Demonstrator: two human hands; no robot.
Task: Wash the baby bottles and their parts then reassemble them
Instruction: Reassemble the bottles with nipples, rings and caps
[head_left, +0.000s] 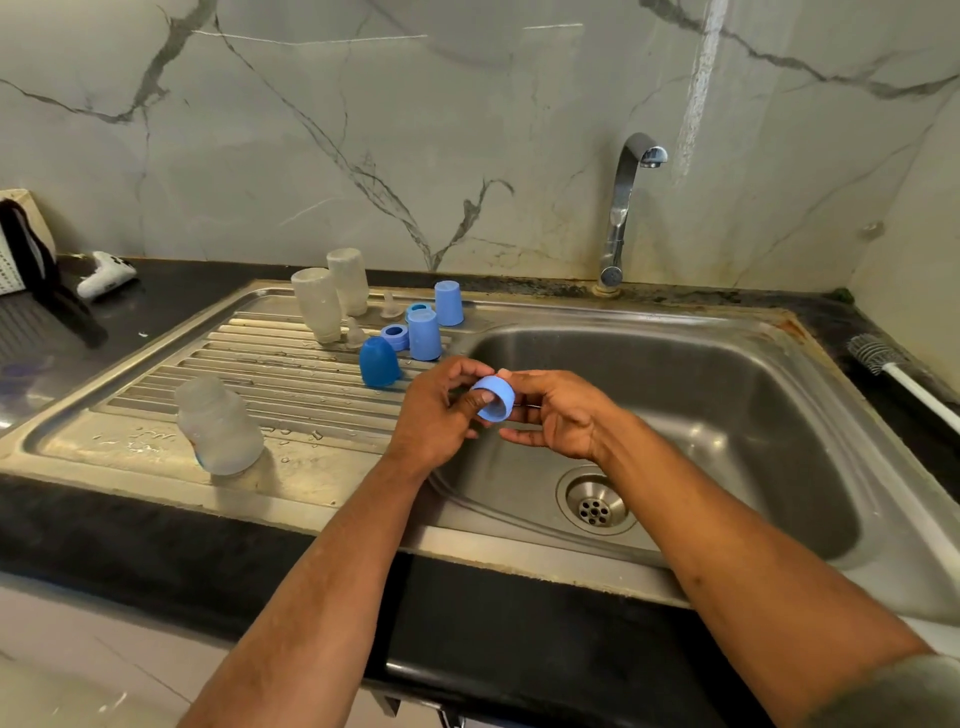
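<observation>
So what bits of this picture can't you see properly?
Head view:
- Blue ring: its far side, hidden by the left hand and right hand. Whether a teat sits inside cannot be told.
- Brush: its handle runs off the right edge.
- Clear teats: too small and see-through for detail.
- Basket: cut by the left edge.

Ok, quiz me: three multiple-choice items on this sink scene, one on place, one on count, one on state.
1. Where is the brush?
A. in the basin
B. on the counter right of the sink
C. on the drainboard

2. How many clear bottles stand on the drainboard?
A. one
B. three
C. five

3. The ring is:
A. lying in the basin
B. screwed on a bottle
C. held by both hands

Answers:
1 B, it lies past the sink's right rim.
2 B, two at the back, one in front.
3 C, left hand and right hand pinch it.
</observation>
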